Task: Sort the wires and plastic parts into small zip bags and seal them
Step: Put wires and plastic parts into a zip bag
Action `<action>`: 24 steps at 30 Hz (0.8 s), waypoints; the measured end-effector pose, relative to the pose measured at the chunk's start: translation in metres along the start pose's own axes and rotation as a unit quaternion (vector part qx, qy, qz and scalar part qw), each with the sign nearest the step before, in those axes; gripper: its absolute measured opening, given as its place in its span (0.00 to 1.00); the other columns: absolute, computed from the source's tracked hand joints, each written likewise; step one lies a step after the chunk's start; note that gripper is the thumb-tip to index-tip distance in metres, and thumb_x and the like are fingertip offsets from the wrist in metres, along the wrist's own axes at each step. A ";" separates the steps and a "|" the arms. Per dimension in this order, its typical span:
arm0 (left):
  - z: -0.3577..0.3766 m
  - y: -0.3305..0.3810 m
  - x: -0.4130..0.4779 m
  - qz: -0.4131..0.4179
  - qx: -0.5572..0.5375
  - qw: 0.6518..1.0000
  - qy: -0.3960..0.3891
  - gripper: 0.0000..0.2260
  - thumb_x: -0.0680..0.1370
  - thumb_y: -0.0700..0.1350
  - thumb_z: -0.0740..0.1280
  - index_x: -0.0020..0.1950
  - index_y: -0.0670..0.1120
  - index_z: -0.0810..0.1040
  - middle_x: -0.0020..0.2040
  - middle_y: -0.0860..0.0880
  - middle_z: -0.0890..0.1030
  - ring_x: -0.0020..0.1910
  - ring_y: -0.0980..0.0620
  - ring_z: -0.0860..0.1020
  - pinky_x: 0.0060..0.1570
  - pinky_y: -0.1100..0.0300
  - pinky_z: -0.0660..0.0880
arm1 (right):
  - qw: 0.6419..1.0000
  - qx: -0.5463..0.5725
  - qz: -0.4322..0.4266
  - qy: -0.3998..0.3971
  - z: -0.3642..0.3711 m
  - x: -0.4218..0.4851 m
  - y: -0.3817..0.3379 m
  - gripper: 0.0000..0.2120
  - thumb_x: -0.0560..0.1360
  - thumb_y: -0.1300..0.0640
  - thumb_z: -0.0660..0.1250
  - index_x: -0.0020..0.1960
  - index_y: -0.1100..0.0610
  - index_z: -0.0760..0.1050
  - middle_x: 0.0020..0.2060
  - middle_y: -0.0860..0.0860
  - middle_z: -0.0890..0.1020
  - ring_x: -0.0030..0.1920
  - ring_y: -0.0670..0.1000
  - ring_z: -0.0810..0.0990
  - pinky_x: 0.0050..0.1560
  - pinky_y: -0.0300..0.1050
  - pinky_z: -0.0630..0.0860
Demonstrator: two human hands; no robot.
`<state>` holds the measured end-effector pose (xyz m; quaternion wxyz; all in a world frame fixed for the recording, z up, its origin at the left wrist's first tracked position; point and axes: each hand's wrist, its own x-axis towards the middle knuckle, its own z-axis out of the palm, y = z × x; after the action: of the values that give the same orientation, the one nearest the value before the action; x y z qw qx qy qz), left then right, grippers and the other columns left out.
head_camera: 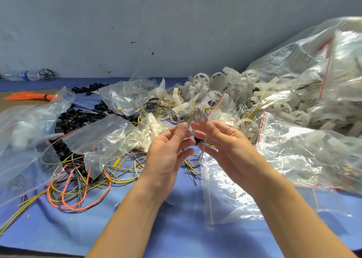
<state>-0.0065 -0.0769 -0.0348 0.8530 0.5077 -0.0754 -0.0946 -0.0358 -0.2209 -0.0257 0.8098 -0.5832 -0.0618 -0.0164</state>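
A small bundle of grey wires (197,114) is held up over the middle of the table. My left hand (168,151) pinches it from the left with thumb and forefinger. From the right, my right hand (223,144) pinches the same bundle, and the wire's tail hangs down between the palms. A small clear zip bag (225,189) lies flat on the blue table cover (176,228) just under my right wrist. Loose orange, yellow and grey wires (78,187) sprawl at the lower left. White plastic wheel parts (225,85) are heaped at the back right.
Black plastic rings (78,118) lie in a pile at left centre, partly under clear bags (105,138). A big clear sack of white parts (323,77) fills the right side. An orange wire bundle (29,96) and a water bottle (27,75) sit far left by the wall.
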 end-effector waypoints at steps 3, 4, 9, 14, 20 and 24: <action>0.008 -0.008 -0.003 0.025 0.031 0.999 -0.030 0.08 0.73 0.49 0.68 0.48 0.46 0.80 0.39 0.51 0.82 0.40 0.56 0.80 0.43 0.63 0.77 | 0.998 0.048 0.020 -0.027 0.005 -0.002 -0.002 0.09 0.72 0.49 0.68 0.49 0.48 0.85 0.52 0.47 0.84 0.52 0.45 0.81 0.60 0.45 0.74; 0.010 -0.009 -0.003 0.028 0.039 0.998 -0.033 0.10 0.73 0.49 0.68 0.50 0.46 0.79 0.40 0.50 0.82 0.43 0.54 0.81 0.46 0.61 0.78 | 0.998 0.054 0.022 -0.029 0.005 -0.002 -0.001 0.09 0.72 0.48 0.68 0.49 0.47 0.85 0.50 0.47 0.84 0.50 0.45 0.81 0.59 0.44 0.74; 0.016 -0.010 -0.008 -0.013 0.032 0.998 -0.061 0.13 0.78 0.45 0.65 0.61 0.42 0.75 0.43 0.47 0.83 0.39 0.50 0.82 0.41 0.59 0.80 | 0.998 0.048 0.018 -0.022 0.008 -0.002 0.005 0.12 0.72 0.50 0.69 0.53 0.52 0.83 0.46 0.52 0.84 0.46 0.52 0.82 0.45 0.47 0.78; -0.001 0.000 -0.004 -0.039 0.128 0.991 0.007 0.04 0.80 0.47 0.66 0.50 0.46 0.76 0.32 0.52 0.78 0.23 0.56 0.71 0.27 0.64 0.73 | 0.968 -0.231 -0.078 0.060 -0.001 -0.001 0.008 0.08 0.79 0.54 0.66 0.55 0.52 0.81 0.47 0.43 0.84 0.50 0.42 0.81 0.51 0.38 0.73; -0.042 0.010 -0.008 0.002 0.452 0.891 0.038 0.04 0.79 0.45 0.67 0.45 0.46 0.77 0.29 0.51 0.80 0.21 0.53 0.69 0.23 0.64 0.66 | 0.678 -0.713 -0.149 -0.093 -0.022 -0.012 0.032 0.26 0.71 0.70 0.61 0.53 0.40 0.81 0.69 0.45 0.71 0.70 0.51 0.66 0.68 0.48 0.60; -0.044 0.011 -0.021 -0.030 0.499 0.865 -0.045 0.04 0.79 0.45 0.67 0.45 0.47 0.78 0.29 0.52 0.81 0.20 0.56 0.69 0.21 0.69 0.65 | 0.661 -0.722 -0.182 -0.091 -0.028 -0.015 0.040 0.17 0.68 0.66 0.67 0.44 0.45 0.80 0.66 0.48 0.74 0.69 0.54 0.68 0.66 0.52 0.63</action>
<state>-0.0158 -0.0291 -0.0468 0.4786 0.8625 -0.1361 -0.0926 -0.0442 -0.2354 -0.0737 0.1060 -0.9606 -0.2091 -0.1496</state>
